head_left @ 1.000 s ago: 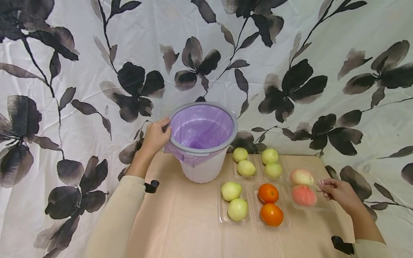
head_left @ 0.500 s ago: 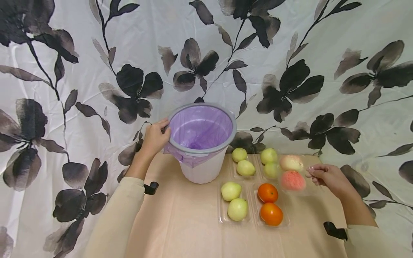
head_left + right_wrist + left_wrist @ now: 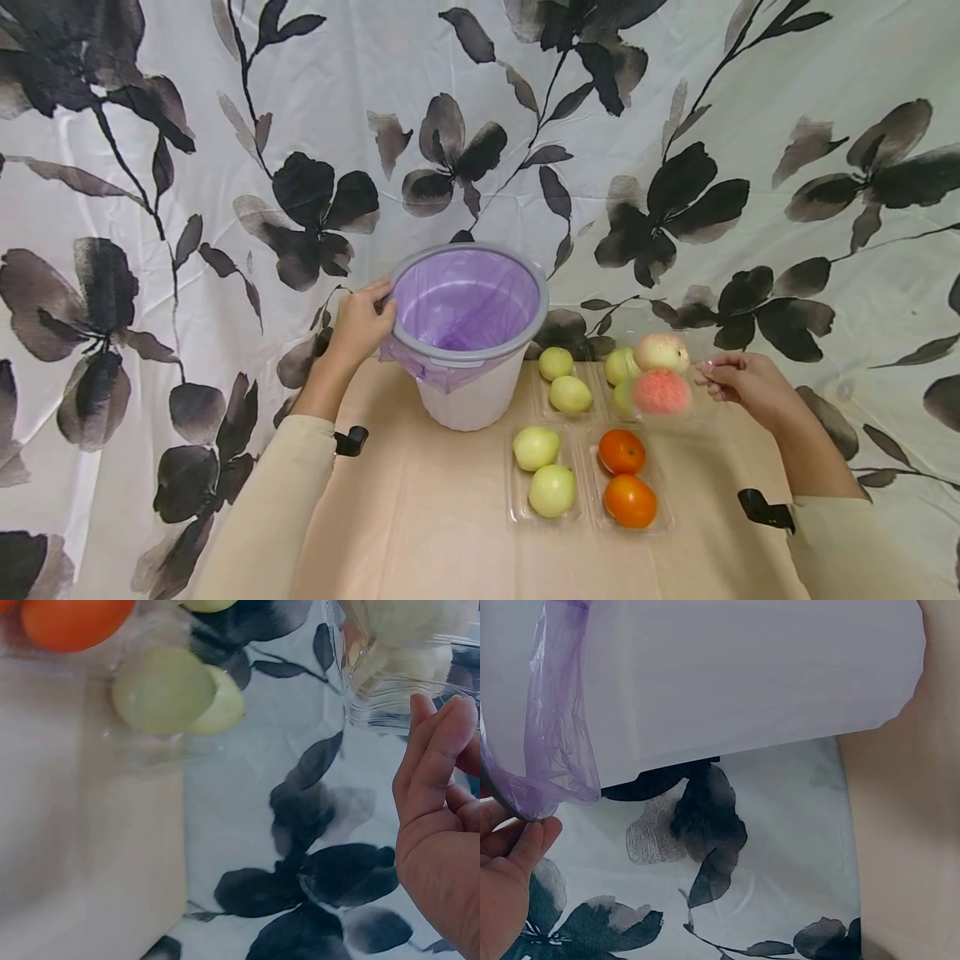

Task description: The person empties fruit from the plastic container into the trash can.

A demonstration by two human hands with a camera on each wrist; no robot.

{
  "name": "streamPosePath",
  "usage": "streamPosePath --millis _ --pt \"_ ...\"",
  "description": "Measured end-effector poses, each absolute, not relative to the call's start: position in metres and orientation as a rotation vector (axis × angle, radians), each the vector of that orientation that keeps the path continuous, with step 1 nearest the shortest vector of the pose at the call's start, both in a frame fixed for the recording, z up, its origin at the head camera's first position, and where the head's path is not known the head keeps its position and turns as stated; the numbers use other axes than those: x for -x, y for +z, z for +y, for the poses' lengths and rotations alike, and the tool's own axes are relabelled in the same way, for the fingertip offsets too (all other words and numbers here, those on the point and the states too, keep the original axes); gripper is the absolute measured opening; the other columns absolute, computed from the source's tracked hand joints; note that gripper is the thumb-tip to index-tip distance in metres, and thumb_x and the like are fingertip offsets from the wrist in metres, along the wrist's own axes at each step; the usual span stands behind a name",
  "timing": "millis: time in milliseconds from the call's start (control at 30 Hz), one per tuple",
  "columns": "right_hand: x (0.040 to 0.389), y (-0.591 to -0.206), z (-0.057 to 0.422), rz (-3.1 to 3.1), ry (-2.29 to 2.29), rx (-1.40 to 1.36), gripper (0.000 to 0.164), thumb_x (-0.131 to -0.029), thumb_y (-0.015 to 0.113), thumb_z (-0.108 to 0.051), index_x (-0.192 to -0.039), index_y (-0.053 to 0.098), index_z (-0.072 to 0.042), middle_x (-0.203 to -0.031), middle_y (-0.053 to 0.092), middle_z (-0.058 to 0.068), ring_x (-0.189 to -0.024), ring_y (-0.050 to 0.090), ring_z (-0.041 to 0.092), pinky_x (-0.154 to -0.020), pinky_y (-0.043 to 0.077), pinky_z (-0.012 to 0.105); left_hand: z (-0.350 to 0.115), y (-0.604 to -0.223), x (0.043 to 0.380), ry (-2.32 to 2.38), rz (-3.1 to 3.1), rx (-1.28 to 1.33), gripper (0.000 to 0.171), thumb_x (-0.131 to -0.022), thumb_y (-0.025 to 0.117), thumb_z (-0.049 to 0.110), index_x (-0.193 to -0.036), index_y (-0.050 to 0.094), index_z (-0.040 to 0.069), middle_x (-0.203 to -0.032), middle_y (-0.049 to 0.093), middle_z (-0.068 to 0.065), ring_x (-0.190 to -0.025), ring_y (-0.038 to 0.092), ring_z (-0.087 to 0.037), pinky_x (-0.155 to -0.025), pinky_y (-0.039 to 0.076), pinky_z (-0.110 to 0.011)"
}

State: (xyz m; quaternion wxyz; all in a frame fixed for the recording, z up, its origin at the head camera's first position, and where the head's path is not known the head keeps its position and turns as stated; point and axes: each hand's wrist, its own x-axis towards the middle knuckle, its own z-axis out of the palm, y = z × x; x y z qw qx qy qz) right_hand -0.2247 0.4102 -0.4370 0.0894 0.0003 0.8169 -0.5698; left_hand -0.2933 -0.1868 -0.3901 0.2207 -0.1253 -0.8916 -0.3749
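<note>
My left hand (image 3: 362,327) grips the grey rim (image 3: 395,337) of a white bin (image 3: 472,404) on its left side. A purple bag (image 3: 472,292) lines the bin, its edge folded over the rim. The left wrist view has my fingers (image 3: 529,844) curled at the rim, beside the hanging bag. My right hand (image 3: 750,387) pinches the edge of a clear plastic container (image 3: 375,709) in the air. Two peaches, one pale (image 3: 662,352) and one pinkish red (image 3: 662,392), sit in it. The raised container partly hides a pack of green fruit (image 3: 619,365) behind it.
Right of the bin stand other clear packs, each with two fruits: yellow-green ones (image 3: 570,394), rounder green ones (image 3: 552,492) and orange ones (image 3: 630,502). All rest on a beige table (image 3: 450,517). A floral cloth (image 3: 525,83) hangs behind.
My right hand has lifted the container of peaches and carried it up and to the left, toward the bin. My left hand has stayed on the rim.
</note>
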Motion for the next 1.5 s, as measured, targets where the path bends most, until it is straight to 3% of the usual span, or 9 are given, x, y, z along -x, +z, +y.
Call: streamPosePath --millis 300,667,1233,1500 --pt "0.247 -0.402 0.386 2.487 -1.648 0.018 0.025 -0.107 0.051 -0.012 -0.116 0.054 0.011 -0.087 0.072 -0.01 -0.072 0.064 0.007 -0.069 0.059 0.02 -0.187 -0.39 0.294 -1.03 -2.473 0.322 0.039 -0.093 0.064 0.009 -0.128 0.068 -0.008 -0.139 0.065 -0.019 -0.133 0.059 -0.037 -0.112 0.048 -0.048" --pt "0.276 -0.36 0.353 2.366 -1.744 -0.011 0.016 -0.106 0.056 -0.016 -0.11 0.06 -0.001 -0.089 0.074 -0.008 -0.075 0.066 0.006 -0.07 0.058 0.018 -0.185 -0.389 0.297 -1.024 -2.449 0.324 0.038 -0.091 0.066 0.006 -0.126 0.069 -0.008 -0.135 0.067 -0.02 -0.131 0.061 -0.037 -0.11 0.05 -0.049" --pt "0.307 -0.315 0.301 2.374 -1.812 0.047 0.013 -0.105 0.057 -0.014 -0.107 0.065 -0.005 -0.085 0.073 -0.005 -0.07 0.065 0.006 -0.066 0.057 0.018 -0.185 -0.391 0.297 -1.017 -2.436 0.348 0.037 -0.091 0.065 0.005 -0.124 0.069 -0.01 -0.134 0.067 -0.022 -0.129 0.061 -0.04 -0.109 0.05 -0.05" --pt "0.319 -0.296 0.272 2.366 -1.858 0.073 0.021 -0.104 0.059 -0.015 -0.115 0.059 0.003 -0.084 0.075 -0.005 -0.07 0.065 0.005 -0.067 0.057 0.016 -0.188 -0.39 0.294 -1.039 -2.467 0.335 0.04 -0.092 0.064 0.009 -0.128 0.068 -0.009 -0.137 0.066 -0.02 -0.131 0.06 -0.037 -0.11 0.05 -0.047"
